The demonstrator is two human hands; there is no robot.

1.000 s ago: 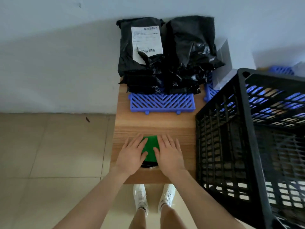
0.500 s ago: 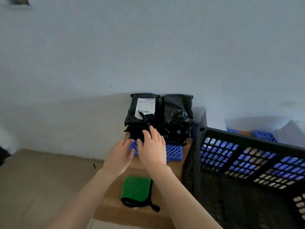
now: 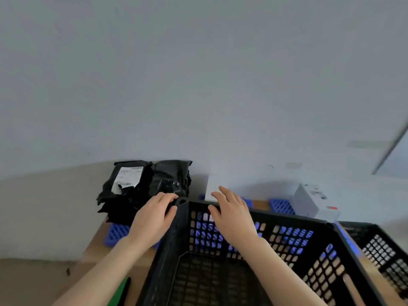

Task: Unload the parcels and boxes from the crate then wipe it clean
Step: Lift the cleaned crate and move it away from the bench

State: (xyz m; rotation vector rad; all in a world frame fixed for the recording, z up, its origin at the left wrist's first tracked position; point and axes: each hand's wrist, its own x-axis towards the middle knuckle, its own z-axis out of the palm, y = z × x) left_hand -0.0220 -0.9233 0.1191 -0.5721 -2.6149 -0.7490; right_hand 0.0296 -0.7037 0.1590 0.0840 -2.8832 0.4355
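At frame centre, the left hand [image 3: 152, 217] curls its fingers round the far-left corner of the black crate [image 3: 287, 218], thumb on the wall. Reads as a grip. The right hand [image 3: 234, 215] is flat, fingers spread, over the far rim; contact unclear.

The crate fills lower centre to lower right. The floor that shows is bare lattice; the near part is out of frame. So unloading looks done and the wipe is not started: the green cloth [image 3: 121, 290] lies at the bottom edge, lower left, neither hand on it.

Counts:
- 1 crate
- 2 stacks of black parcels [image 3: 132, 199] left of centre, per-stack count unreadable
- 2 white boxes [image 3: 313, 204], one behind the right hand, one right of centre
- at least 3 blue grid patches [image 3: 117, 233]
- 1 cloth
- 1 wooden table [image 3: 95, 246] underneath
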